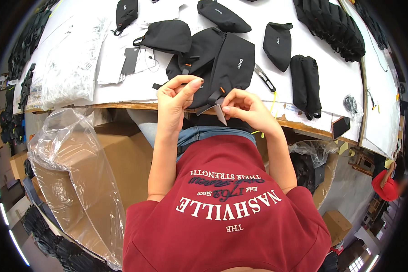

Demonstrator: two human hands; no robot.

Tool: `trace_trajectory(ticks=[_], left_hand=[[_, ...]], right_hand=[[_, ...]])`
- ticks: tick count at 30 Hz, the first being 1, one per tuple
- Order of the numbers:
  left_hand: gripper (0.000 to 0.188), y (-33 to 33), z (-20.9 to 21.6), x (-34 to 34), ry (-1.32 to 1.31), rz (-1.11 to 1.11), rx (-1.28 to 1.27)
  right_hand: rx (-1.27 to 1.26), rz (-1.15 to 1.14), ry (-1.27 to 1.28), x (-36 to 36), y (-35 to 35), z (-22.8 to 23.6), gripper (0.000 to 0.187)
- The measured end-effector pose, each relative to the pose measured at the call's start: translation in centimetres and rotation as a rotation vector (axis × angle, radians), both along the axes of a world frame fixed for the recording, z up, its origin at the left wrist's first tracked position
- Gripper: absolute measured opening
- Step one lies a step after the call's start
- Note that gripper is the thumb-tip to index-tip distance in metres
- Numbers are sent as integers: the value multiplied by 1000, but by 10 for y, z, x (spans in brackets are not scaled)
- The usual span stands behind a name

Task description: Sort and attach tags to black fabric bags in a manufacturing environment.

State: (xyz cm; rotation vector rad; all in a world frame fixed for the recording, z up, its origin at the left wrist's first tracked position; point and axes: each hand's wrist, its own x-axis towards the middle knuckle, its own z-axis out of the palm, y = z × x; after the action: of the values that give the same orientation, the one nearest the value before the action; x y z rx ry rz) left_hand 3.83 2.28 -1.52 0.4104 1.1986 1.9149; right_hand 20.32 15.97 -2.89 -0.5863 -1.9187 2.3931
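A black bag [232,56] with small orange tabs lies at the table's front edge, right before me. My right hand [247,109] is closed at the bag's near right corner, pinching a grey hang tag [220,114] between thumb and fingers. Raised over the bag's near left part, my left hand [177,97] has thumb and forefinger pressed together. A thin dark line shows beside it, but what the fingertips hold is too small to tell. To the right of the bag rests a pair of black-handled thread snips [264,78].
Several black pouches surround the bag, including a rounded pouch [167,36] and an upright one [305,86]. Dark tags [130,60] with strings lie on white cards at left, beside a clear plastic bag [70,63]. A phone [341,127] sits at the right front edge. Cardboard boxes [122,154] stand below.
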Motion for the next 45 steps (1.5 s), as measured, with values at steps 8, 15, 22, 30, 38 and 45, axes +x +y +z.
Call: trace_trajectory(ticks=[8, 15, 22, 30, 38, 45], left_hand=[[10, 7, 15, 19, 198, -191, -141], [9, 11, 11, 26, 145, -188, -164], [9, 10, 6, 23, 153, -171, -174], [8, 9, 4, 24, 117, -199, -165], [8, 9, 4, 23, 137, -198, -167], [8, 11, 6, 23, 125, -188, -167]], right_hand=[[-130, -242, 264, -3, -7, 18, 13], [186, -365, 313, -18, -20, 23, 14], [240, -284, 293, -17, -23, 26, 12], [273, -389, 307, -18, -24, 23, 11], [296, -409, 307, -17, -22, 20, 11], [594, -440, 345, -18, -22, 19, 14]])
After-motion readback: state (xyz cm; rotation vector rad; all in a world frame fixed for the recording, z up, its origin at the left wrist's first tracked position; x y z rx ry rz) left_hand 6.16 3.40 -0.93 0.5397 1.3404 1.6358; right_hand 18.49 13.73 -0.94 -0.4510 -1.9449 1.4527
